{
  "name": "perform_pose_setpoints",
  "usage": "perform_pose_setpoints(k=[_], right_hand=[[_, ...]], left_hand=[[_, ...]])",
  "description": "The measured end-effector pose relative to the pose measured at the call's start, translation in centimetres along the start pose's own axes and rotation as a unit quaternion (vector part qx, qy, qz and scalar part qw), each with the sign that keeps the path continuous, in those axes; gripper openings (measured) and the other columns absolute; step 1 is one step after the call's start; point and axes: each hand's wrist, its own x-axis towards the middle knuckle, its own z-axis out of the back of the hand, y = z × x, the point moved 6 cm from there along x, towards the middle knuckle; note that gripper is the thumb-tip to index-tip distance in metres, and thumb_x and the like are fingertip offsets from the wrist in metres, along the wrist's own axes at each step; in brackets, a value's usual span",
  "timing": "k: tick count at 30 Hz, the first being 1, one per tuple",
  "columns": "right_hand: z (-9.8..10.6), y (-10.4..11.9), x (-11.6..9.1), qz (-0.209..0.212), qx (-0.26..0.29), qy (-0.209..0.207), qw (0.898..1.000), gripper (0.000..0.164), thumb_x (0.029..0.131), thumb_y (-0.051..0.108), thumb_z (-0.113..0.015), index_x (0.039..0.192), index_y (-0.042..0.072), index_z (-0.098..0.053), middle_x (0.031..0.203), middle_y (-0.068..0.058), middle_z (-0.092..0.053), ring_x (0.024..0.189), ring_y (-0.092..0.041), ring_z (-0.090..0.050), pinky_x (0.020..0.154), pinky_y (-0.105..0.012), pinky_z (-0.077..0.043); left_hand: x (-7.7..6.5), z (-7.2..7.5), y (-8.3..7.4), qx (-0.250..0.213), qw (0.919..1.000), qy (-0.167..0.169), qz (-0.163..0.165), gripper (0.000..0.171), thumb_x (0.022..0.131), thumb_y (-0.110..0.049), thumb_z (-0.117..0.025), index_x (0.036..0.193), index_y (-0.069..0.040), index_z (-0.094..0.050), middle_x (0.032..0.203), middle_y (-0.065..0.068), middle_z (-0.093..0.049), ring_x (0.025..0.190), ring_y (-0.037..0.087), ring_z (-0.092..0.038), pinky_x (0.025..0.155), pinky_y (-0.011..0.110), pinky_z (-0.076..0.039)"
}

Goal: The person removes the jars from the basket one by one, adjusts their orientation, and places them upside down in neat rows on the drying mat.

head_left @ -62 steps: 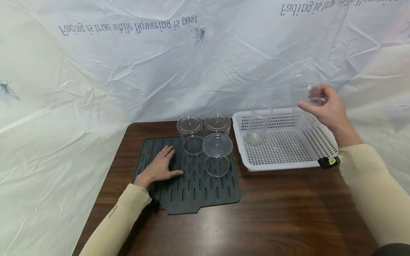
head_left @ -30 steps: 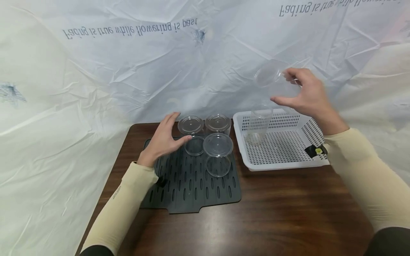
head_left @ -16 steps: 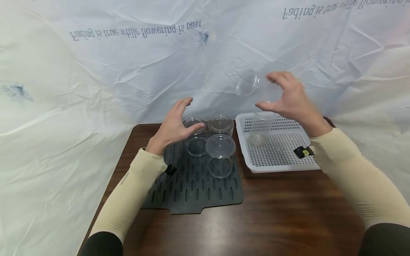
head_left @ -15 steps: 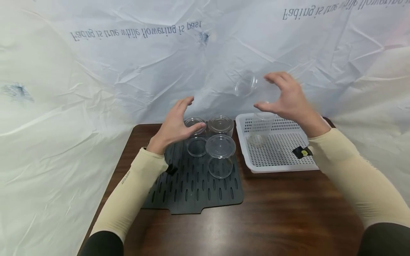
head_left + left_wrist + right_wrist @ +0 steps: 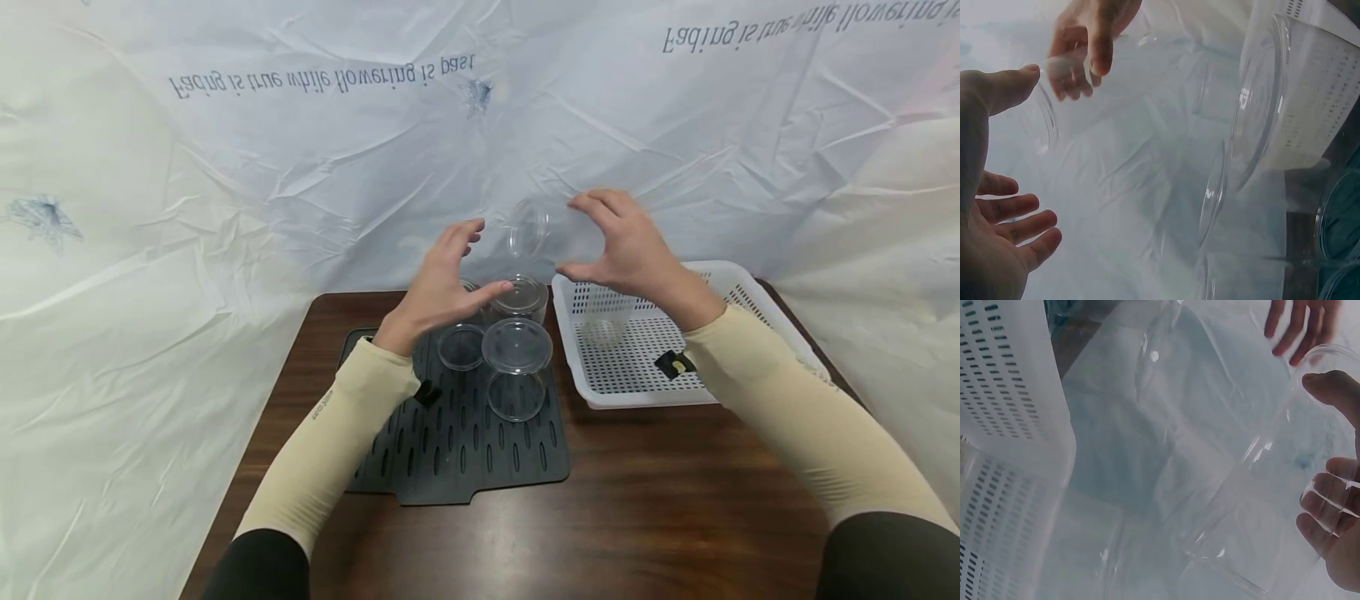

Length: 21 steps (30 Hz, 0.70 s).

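One clear cup (image 5: 528, 229) is held aloft in the right hand (image 5: 630, 246), thumb on one side of its wall and fingers on the other. It lies over on its side, a round end turned toward the left hand (image 5: 442, 287). That hand is spread wide, its thumb well apart from its fingers, near the same end; the wall is so transparent that I cannot tell whether it touches the cup.

Below, a dark slotted mat (image 5: 457, 467) lies on the brown wooden table (image 5: 600, 517) and bears three clear containers: a front container (image 5: 517, 346), a rear right container (image 5: 520, 293), and a rear left container (image 5: 461, 346) partly hidden by the left hand. To the mat's right sits a white perforated basket (image 5: 652, 400), with another clear cup (image 5: 603, 329) inside it, partly behind the right hand. A pale, creased sheet (image 5: 337, 167) printed with blue lettering hangs behind. Both forearms wear cream sleeves (image 5: 360, 408) with black fabric higher up.
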Motion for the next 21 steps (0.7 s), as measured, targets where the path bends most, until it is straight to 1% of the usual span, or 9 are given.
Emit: perform_pose_setpoints(k=[6, 10, 13, 17, 20, 21], right_hand=[[-1.2, 1.2, 0.0, 0.045, -0.014, 0.012, 0.999, 0.082, 0.062, 0.032, -0.091, 0.128, -0.001, -0.055, 0.123, -0.023, -0.055, 0.116, -0.041, -0.050, 0.100, -0.053, -0.043], [-1.5, 1.8, 0.0, 0.053, -0.014, 0.017, 0.998, 0.081, 0.062, 0.029, -0.091, 0.128, -0.001, -0.055, 0.124, -0.023, -0.055, 0.116, -0.041, -0.049, 0.099, -0.053, -0.044], [-1.8, 2.2, 0.0, 0.060, -0.022, 0.025, 0.998, 0.080, 0.063, 0.030, -0.090, 0.128, -0.001, -0.056, 0.124, -0.022, -0.056, 0.115, -0.041, -0.050, 0.098, -0.053, -0.044], [-2.2, 2.8, 0.0, 0.074, -0.032, 0.032, 0.996, 0.080, 0.063, 0.031, -0.090, 0.127, -0.002, -0.056, 0.123, -0.022, -0.057, 0.113, -0.039, -0.051, 0.096, -0.051, -0.045], [-2.4, 3.1, 0.0, 0.082, -0.038, 0.035, 0.995, 0.080, 0.063, 0.031, -0.091, 0.127, -0.002, -0.056, 0.123, -0.021, -0.057, 0.112, -0.039, -0.052, 0.095, -0.051, -0.046], [-2.4, 3.2, 0.0, 0.083, -0.041, 0.035, 0.995, 0.081, 0.063, 0.032, -0.091, 0.127, -0.002, -0.056, 0.123, -0.021, -0.057, 0.113, -0.039, -0.052, 0.095, -0.051, -0.047]], left_hand=[[0.6, -0.6, -0.4, -0.028, 0.9995, 0.014, -0.005, 0.093, 0.080, -0.035, -0.081, 0.151, -0.004, -0.031, 0.145, 0.016, -0.042, 0.127, 0.030, -0.049, 0.102, 0.036, -0.049], [1.0, -0.8, -0.8, -0.028, 0.9993, 0.019, -0.019, 0.090, 0.080, -0.035, -0.081, 0.149, -0.002, -0.034, 0.145, 0.017, -0.043, 0.126, 0.030, -0.049, 0.099, 0.036, -0.050], [1.1, -0.9, -1.0, -0.034, 0.9989, 0.020, -0.026, 0.089, 0.080, -0.034, -0.081, 0.148, 0.000, -0.035, 0.141, 0.018, -0.046, 0.123, 0.029, -0.051, 0.097, 0.036, -0.052], [1.0, -0.9, -1.0, -0.047, 0.9983, 0.009, -0.033, 0.083, 0.081, -0.029, -0.081, 0.146, 0.000, -0.039, 0.133, 0.018, -0.053, 0.117, 0.029, -0.056, 0.092, 0.039, -0.054], [1.0, -0.7, -0.9, -0.053, 0.9978, -0.004, -0.039, 0.074, 0.081, -0.026, -0.080, 0.142, -0.001, -0.046, 0.128, 0.016, -0.057, 0.113, 0.027, -0.059, 0.090, 0.040, -0.056], [0.9, -0.7, -0.9, -0.053, 0.9977, -0.008, -0.041, 0.071, 0.081, -0.026, -0.080, 0.140, -0.001, -0.048, 0.127, 0.015, -0.058, 0.112, 0.025, -0.059, 0.089, 0.038, -0.056]])
